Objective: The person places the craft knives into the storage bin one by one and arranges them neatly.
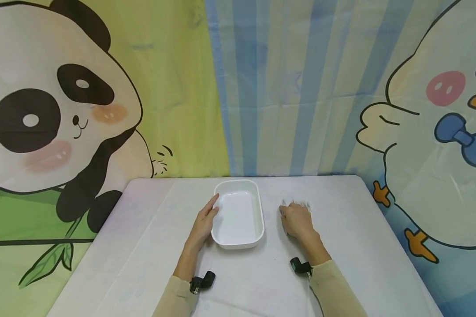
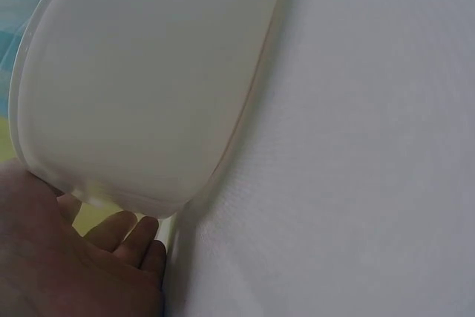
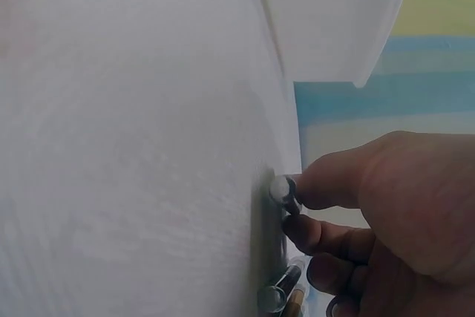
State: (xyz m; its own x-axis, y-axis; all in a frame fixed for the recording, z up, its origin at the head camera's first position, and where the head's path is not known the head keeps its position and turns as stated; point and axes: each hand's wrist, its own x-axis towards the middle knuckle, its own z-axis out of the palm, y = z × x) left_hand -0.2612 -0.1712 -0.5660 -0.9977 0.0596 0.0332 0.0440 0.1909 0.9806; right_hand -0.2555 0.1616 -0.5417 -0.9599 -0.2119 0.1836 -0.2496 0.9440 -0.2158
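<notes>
A white rectangular tray (image 1: 238,215) with rounded corners lies on the table, nothing inside it. My left hand (image 1: 202,223) holds its left side, the thumb at the rim. In the left wrist view, the fingers of the left hand (image 2: 96,257) bend against the tray's outer wall (image 2: 141,94). To the right of the tray, my right hand (image 1: 299,221) reaches down over a row of slim pens (image 1: 300,204), mostly hidden beneath it. Up close, the thumb and forefinger of the right hand (image 3: 371,220) pinch a pen with a clear rounded end (image 3: 282,189); more pens (image 3: 273,298) lie beside it.
A white cloth covers the table (image 1: 143,264). Behind it hangs a printed backdrop (image 1: 285,88) with a panda and a white bird. A small black camera sits on each wrist, the left camera (image 1: 202,282) and the right camera (image 1: 300,266).
</notes>
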